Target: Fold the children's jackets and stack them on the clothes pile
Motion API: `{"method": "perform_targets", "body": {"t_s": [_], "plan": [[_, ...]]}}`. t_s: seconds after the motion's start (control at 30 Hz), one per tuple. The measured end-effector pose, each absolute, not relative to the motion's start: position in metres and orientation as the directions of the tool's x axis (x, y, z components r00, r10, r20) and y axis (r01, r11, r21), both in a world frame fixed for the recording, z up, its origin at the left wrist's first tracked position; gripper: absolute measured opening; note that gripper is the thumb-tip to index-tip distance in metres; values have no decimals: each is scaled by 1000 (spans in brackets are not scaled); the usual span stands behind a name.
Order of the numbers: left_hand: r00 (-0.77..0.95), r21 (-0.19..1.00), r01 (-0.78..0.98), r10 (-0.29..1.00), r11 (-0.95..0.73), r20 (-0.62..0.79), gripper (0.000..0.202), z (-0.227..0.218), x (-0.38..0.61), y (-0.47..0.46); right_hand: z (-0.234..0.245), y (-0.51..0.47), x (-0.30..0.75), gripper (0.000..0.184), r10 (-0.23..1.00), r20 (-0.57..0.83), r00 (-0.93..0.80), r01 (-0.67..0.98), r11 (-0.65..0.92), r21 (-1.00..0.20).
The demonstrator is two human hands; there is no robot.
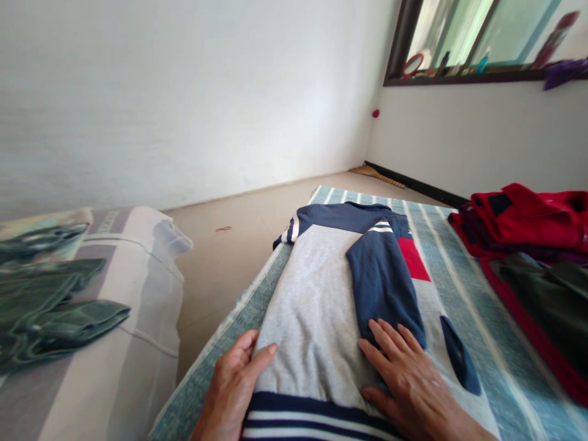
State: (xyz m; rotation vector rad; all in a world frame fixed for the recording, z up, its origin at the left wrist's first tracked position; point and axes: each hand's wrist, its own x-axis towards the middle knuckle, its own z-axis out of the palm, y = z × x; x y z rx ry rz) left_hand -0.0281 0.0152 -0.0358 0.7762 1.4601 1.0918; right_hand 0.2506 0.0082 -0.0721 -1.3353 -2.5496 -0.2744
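A grey and navy jacket (307,294) lies spread out, with a red patch on its right side and a striped navy hem nearest me. One navy sleeve (384,282) is folded over its middle; the other sleeve is bent in at the far left. My left hand (236,373) grips the left edge just above the hem, thumb on top and fingertips partly hidden by the cloth. Stretched flat, my right hand (407,373) rests on the cuff end of the folded sleeve and the grey cloth beside it.
The jacket lies on a blue-green striped sheet (463,294). Folded red clothes (533,220) and dark green clothes (551,300) are stacked at the right. Green trousers (50,312) lie on a pale covered surface (138,275) at the left, across a strip of floor (215,263).
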Motion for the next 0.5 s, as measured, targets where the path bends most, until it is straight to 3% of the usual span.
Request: {"method": "perform_targets", "body": {"t_s": [0.17,0.27,0.37,0.5], "plan": [[-160,914,-83,900,398,-406,60,-40,-31,15,-72,13,253,50,655,425,-625,762,631,147],[-218,928,-38,903,370,-369,63,-47,-32,15,-52,26,239,47,640,422,-642,743,656,135],[-261,945,-3,912,327,-316,56,-55,-34,15,-13,57,202,37,662,344,-665,722,689,69],[-228,964,76,946,254,-231,45,-66,-40,12,32,131,121,20,641,86,-763,641,767,-32]]}}
